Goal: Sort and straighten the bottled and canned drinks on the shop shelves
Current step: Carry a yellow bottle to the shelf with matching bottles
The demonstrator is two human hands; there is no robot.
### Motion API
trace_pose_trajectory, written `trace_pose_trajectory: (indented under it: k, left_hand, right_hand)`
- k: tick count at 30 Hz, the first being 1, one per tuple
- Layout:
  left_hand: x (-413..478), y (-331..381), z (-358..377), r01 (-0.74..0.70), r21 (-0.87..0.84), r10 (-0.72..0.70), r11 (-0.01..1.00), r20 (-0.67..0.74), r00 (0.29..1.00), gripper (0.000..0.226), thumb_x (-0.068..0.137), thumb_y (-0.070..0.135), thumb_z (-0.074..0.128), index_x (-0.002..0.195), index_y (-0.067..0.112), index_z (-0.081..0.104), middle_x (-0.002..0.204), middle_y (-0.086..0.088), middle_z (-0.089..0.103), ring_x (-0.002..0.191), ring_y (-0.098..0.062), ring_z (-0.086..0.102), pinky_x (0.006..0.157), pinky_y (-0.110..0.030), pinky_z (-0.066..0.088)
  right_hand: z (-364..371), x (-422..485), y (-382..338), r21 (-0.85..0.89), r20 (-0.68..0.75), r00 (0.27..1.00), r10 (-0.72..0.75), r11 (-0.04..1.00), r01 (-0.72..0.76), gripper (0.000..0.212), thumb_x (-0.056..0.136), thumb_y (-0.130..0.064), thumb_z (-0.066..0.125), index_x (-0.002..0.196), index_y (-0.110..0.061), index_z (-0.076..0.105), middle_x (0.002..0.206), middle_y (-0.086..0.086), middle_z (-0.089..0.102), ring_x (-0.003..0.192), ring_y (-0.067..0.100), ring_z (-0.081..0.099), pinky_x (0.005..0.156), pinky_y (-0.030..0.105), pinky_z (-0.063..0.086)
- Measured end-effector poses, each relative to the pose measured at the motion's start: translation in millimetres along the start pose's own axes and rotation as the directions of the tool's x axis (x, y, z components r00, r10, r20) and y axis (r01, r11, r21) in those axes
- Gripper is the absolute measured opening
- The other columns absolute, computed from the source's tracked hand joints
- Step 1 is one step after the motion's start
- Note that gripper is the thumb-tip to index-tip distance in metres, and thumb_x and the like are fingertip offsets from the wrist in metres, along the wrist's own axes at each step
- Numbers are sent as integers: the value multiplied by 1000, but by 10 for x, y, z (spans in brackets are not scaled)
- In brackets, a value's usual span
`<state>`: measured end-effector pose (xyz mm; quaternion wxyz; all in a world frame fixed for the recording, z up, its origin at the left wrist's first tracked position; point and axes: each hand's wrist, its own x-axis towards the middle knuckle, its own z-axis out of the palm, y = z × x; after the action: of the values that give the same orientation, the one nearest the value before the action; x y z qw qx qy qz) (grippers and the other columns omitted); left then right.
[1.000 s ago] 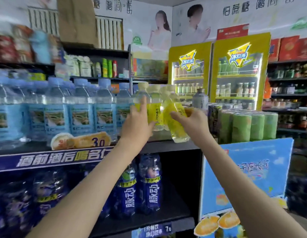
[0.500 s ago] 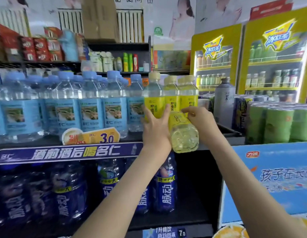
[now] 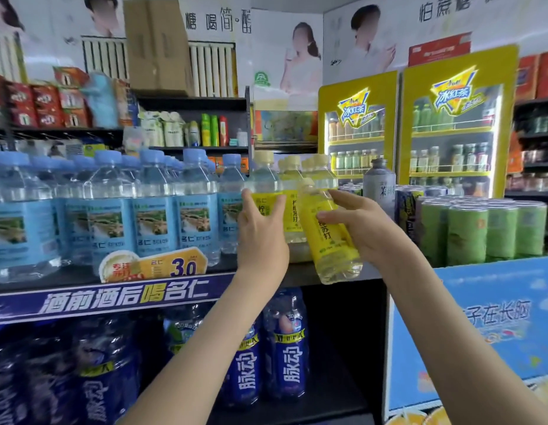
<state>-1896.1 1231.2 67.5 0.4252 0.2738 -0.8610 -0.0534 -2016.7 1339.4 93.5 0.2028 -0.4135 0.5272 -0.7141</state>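
Left hand [image 3: 262,237]: fingers straight and spread, flat on the yellow label of the front bottle [image 3: 263,182], not closed round it. That bottle stands upright on the shelf [image 3: 125,297], just right of the row of blue bottles [image 3: 150,210].

Right hand [image 3: 368,228]: clamped on the tilted bottle [image 3: 331,240], thumb on top, fingers curled round the label. This bottle is yellow-labelled and leans with its cap up and to the left. Its base hangs out past the shelf's front edge, off the surface. It sits just right of the left hand, in front of the other yellow bottles [image 3: 320,173] standing further back.

A grey bottle [image 3: 378,185] stands behind the right hand. Green cans [image 3: 481,231] are packed together to its right. A price tag [image 3: 162,265] reading 3.0 sits under the blue bottles. Dark bottles [image 3: 285,348] stand upright on the shelf below.
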Motion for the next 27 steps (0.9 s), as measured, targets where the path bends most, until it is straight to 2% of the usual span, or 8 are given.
trace_pose_trajectory:
  k: [3,6,9,13,15,21,24,27]
  left_hand:
    - [35,-86,-41,-39,-41,39,998,3,999,75,92,-2,51,148,37,20,156,-17,-13,138,-42,25,102,-42,41]
    - [42,-130,-65,-56,-72,59,996,28,998,80,94,6,54,149,43,10,157,-14,-13,143,-39,16,106,-41,36]
    - [53,-199,-107,-77,-116,83,990,48,995,84,95,15,56,146,47,-2,158,-16,-5,144,-37,14,110,-44,28]
    - [75,-262,-161,-114,-77,121,990,95,988,90,94,18,57,142,47,-14,155,-22,9,140,-37,25,110,-45,28]
    - [71,-253,-163,-109,-70,116,992,99,988,90,94,16,56,144,46,-13,154,-22,9,140,-36,25,111,-45,28]
    - [61,-237,-90,-90,-34,92,995,53,994,90,94,17,57,144,46,-13,154,-21,10,139,-38,26,108,-48,32]
    - [63,-183,-75,-74,-10,75,997,34,997,89,94,18,57,146,44,-10,154,-21,10,141,-38,20,108,-48,32]
    - [49,-100,-81,-54,33,53,998,24,998,86,94,18,56,148,42,-7,153,-21,11,139,-37,23,103,-47,38]
  right_hand:
    - [75,51,-40,57,-82,981,-176,982,181,66,65,-13,83,124,-31,59,134,10,55,118,33,58,92,55,50]
    - [168,103,3,-159,-43,930,-364,922,353,68,68,-13,82,125,-41,56,142,-6,49,133,17,41,106,51,40]
    - [184,98,39,-237,68,934,-350,904,356,73,83,-4,69,141,-36,40,151,-14,34,142,14,26,115,46,28]
    - [44,71,85,-479,120,970,-210,844,242,88,89,-15,65,149,-45,8,159,-15,5,138,12,24,110,38,29]
    - [35,68,111,-570,60,984,-168,804,171,93,88,-21,67,150,-43,2,159,-5,14,136,17,32,111,40,31]
    - [254,99,185,-603,-1,991,-135,790,107,80,93,-25,61,153,-23,9,156,6,26,141,22,30,110,37,30]
    - [302,129,190,-671,-30,992,-124,738,72,73,95,-24,56,153,-14,11,150,12,38,134,28,40,103,37,36]
    - [319,95,166,-740,-66,982,-178,668,71,56,96,-22,55,143,-2,33,134,19,53,119,32,51,92,37,41]
